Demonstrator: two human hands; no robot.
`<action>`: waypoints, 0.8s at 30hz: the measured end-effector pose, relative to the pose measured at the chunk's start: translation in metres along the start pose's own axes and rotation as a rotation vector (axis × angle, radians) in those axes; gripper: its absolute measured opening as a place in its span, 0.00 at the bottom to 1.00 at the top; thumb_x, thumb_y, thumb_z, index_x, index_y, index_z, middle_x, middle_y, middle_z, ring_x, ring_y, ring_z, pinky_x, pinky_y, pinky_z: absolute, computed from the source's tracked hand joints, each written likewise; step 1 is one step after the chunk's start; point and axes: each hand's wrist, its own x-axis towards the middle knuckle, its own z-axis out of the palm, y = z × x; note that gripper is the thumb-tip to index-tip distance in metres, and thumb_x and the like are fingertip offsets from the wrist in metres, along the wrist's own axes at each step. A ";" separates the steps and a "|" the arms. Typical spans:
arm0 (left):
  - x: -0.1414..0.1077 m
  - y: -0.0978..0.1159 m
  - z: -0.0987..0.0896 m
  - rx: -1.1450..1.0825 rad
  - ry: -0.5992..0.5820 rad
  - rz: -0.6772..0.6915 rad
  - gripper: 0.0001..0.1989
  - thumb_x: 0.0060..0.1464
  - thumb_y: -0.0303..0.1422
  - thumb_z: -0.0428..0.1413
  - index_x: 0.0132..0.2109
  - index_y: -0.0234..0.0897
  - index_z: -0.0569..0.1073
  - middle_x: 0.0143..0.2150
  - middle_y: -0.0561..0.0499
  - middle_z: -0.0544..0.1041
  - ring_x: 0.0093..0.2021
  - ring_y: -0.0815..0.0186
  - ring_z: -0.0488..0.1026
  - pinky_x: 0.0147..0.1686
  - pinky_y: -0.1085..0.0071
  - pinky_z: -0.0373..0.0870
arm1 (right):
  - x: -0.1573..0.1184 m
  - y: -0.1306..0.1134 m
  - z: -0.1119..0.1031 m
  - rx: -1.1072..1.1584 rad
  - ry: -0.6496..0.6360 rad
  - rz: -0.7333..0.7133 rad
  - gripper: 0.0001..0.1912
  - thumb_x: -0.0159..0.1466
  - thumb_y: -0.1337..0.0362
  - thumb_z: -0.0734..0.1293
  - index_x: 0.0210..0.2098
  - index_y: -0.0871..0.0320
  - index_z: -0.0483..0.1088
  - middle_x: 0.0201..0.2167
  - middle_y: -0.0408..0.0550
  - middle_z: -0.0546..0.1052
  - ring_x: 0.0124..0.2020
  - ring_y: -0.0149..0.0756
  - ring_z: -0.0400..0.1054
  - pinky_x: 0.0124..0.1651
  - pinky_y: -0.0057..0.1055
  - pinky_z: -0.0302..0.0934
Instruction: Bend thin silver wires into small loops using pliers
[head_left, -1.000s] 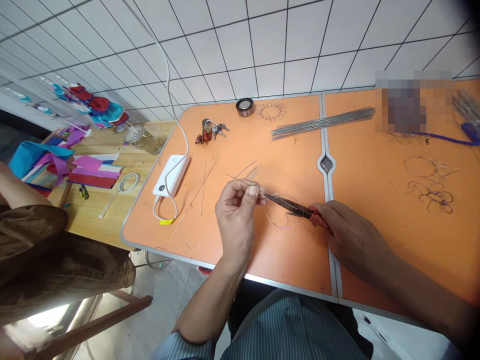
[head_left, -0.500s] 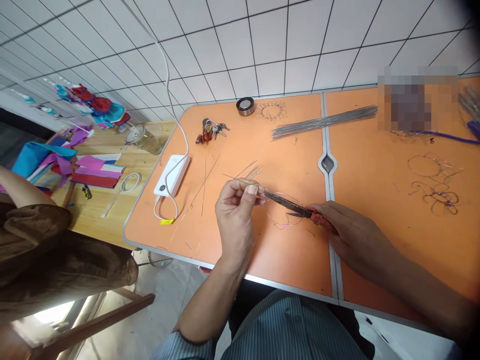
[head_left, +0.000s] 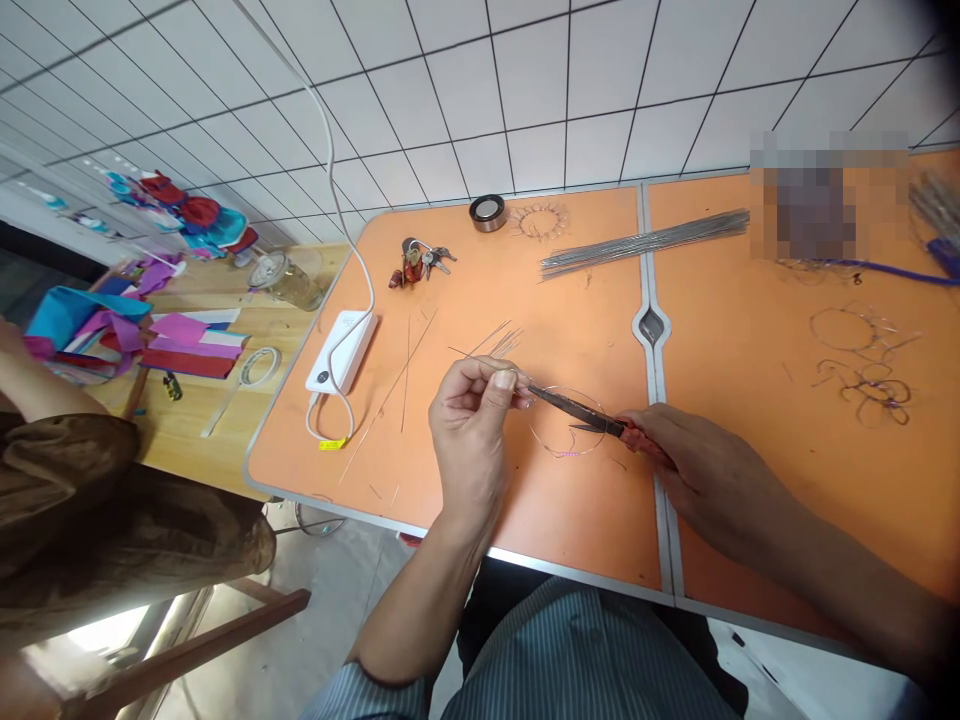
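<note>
Over the orange table (head_left: 577, 540), my left hand (head_left: 476, 425) pinches a thin wire loop (head_left: 534, 436) between thumb and fingers. My right hand (head_left: 679, 450) is wrapped round the red handles of dark-bladed scissors (head_left: 574, 407). Their tip reaches the wire just beside my left fingertips. Small pink beads sit on the lower part of the loop. Several short wires (head_left: 504, 338) lie behind my left hand. The fine detail where the blades meet the wire is too small to make out.
A wire bundle (head_left: 645, 244), black tape roll (head_left: 487, 212), keys (head_left: 421, 262) and a white power bank (head_left: 343, 352) with its cable lie on the table. Bent wire rings (head_left: 877, 395) are at the right. Another person's sleeve (head_left: 67, 455) shows at left, beside a wooden table (head_left: 191, 410).
The view has shifted very slightly. Both hands keep nearly the same pose, and the scissors stay at the wire. The other person's arm at the left has moved a little.
</note>
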 end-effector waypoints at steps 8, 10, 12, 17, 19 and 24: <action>0.001 -0.001 -0.002 0.023 0.011 -0.022 0.08 0.65 0.36 0.69 0.39 0.39 0.80 0.36 0.52 0.81 0.34 0.70 0.77 0.36 0.74 0.77 | 0.000 0.007 0.003 -0.143 0.048 -0.057 0.15 0.82 0.63 0.57 0.49 0.55 0.75 0.39 0.51 0.83 0.35 0.43 0.75 0.34 0.38 0.62; 0.002 -0.001 -0.001 0.015 0.015 -0.020 0.09 0.65 0.36 0.69 0.38 0.39 0.79 0.36 0.52 0.82 0.34 0.70 0.78 0.35 0.73 0.77 | 0.000 0.011 0.003 -0.226 0.080 -0.080 0.13 0.81 0.64 0.59 0.53 0.56 0.76 0.43 0.53 0.85 0.38 0.45 0.77 0.37 0.40 0.63; 0.003 -0.001 -0.001 0.008 0.016 -0.023 0.09 0.66 0.36 0.68 0.38 0.39 0.78 0.35 0.52 0.82 0.34 0.70 0.79 0.36 0.73 0.77 | 0.000 0.015 0.003 -0.268 0.096 -0.103 0.13 0.81 0.64 0.60 0.55 0.58 0.75 0.44 0.54 0.85 0.40 0.47 0.78 0.39 0.42 0.63; 0.004 0.001 0.001 0.009 0.031 -0.026 0.09 0.65 0.35 0.69 0.38 0.39 0.78 0.35 0.52 0.82 0.34 0.69 0.80 0.36 0.73 0.77 | 0.001 0.017 0.004 -0.238 0.055 -0.133 0.13 0.82 0.65 0.60 0.57 0.59 0.75 0.43 0.51 0.85 0.38 0.44 0.78 0.39 0.40 0.64; 0.004 0.001 0.001 0.000 0.029 -0.022 0.09 0.65 0.35 0.69 0.38 0.39 0.79 0.35 0.52 0.82 0.34 0.69 0.80 0.36 0.73 0.78 | 0.001 0.018 0.004 -0.243 0.064 -0.132 0.13 0.82 0.64 0.60 0.58 0.59 0.74 0.44 0.51 0.85 0.39 0.44 0.78 0.39 0.40 0.65; 0.004 0.001 0.000 0.012 0.034 -0.029 0.08 0.65 0.35 0.69 0.38 0.39 0.79 0.35 0.51 0.82 0.34 0.69 0.81 0.36 0.73 0.78 | 0.001 0.017 0.004 -0.274 0.104 -0.133 0.14 0.82 0.62 0.60 0.58 0.60 0.74 0.46 0.53 0.86 0.41 0.47 0.78 0.41 0.42 0.66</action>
